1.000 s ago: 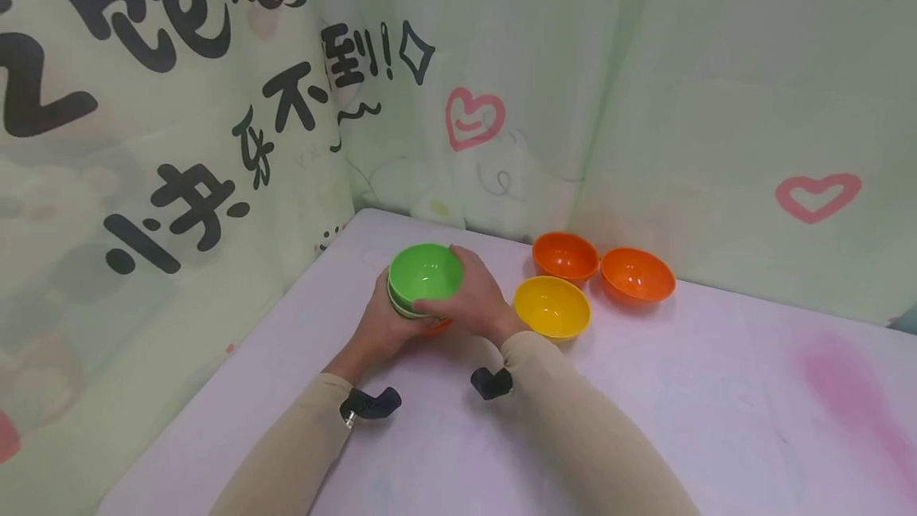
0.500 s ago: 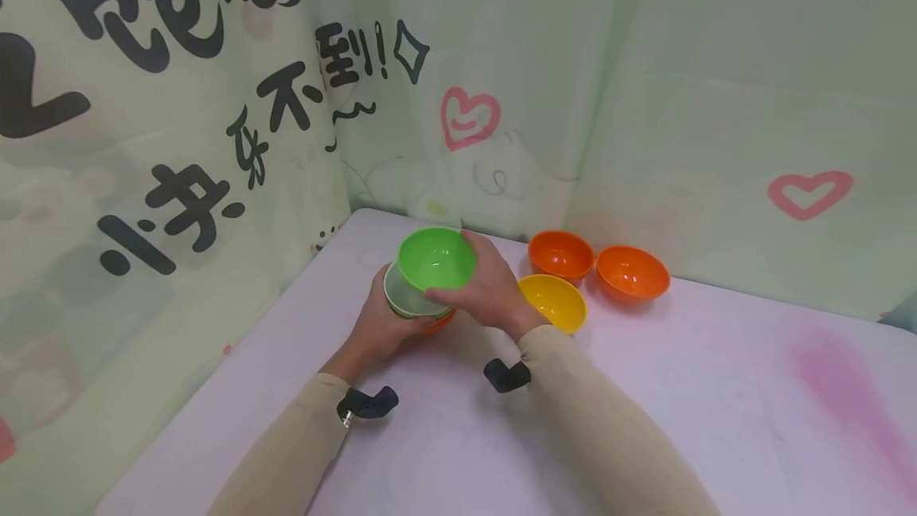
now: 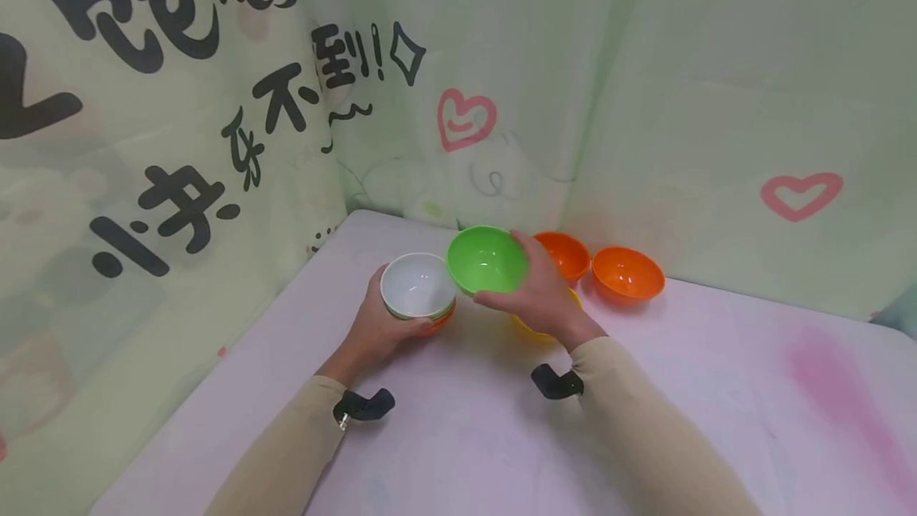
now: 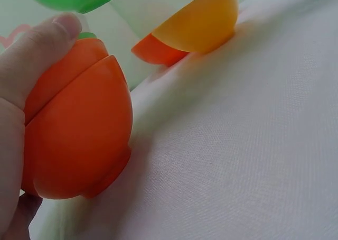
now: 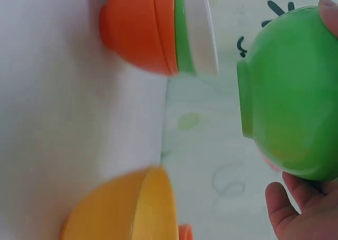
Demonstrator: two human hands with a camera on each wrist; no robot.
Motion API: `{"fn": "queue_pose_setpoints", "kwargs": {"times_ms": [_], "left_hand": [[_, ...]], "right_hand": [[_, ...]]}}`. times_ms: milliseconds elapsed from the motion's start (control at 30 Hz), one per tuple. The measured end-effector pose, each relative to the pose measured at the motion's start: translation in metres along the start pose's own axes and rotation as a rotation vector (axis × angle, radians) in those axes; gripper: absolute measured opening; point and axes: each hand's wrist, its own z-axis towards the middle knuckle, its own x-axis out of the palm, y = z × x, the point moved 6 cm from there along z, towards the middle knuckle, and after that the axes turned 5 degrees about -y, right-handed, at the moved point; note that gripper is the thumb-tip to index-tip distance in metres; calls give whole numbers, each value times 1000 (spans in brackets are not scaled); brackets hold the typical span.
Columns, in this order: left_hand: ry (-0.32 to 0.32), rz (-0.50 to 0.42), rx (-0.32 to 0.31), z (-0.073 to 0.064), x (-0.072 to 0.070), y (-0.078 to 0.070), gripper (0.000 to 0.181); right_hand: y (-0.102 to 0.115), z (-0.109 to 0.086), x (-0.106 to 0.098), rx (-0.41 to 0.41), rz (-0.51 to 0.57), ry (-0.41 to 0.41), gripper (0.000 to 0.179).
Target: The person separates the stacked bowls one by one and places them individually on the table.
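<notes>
Pinching a green bowl, the right hand held it above the table, near the back edge. The left hand curled round stacked bowls, near the back left corner.

A glossy, bright green round bowl is held aloft, mouth up, just right of and apart from an upright nested stack: one shiny white round bowl uppermost, another smooth green bowl beneath, two glossy orange round bowls lowest.
</notes>
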Motion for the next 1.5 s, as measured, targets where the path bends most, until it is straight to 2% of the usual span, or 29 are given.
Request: {"fn": "queue_pose_setpoints", "kwargs": {"times_ms": [233,433,633,933,1200,1500], "left_hand": [[-11,7,-11,-1,-2,-1,110],[-3,11,-9,-1,-1,2,110],[-10,16,-4,1,-1,5,110],[-18,-1,-6,1,1,4,110],[-10,30,-15,0,2,3,110],[-9,13,-16,1,2,5,111]], "right_hand": [[-26,-9,-25,51,-57,-27,107],[-46,-21,-51,80,-60,-47,107],[-59,-36,-78,105,-132,-96,108],[-81,-50,-107,97,-202,-169,100],[-103,-67,-117,158,-246,-171,103],[-122,-76,-118,208,-260,-160,107]]}}
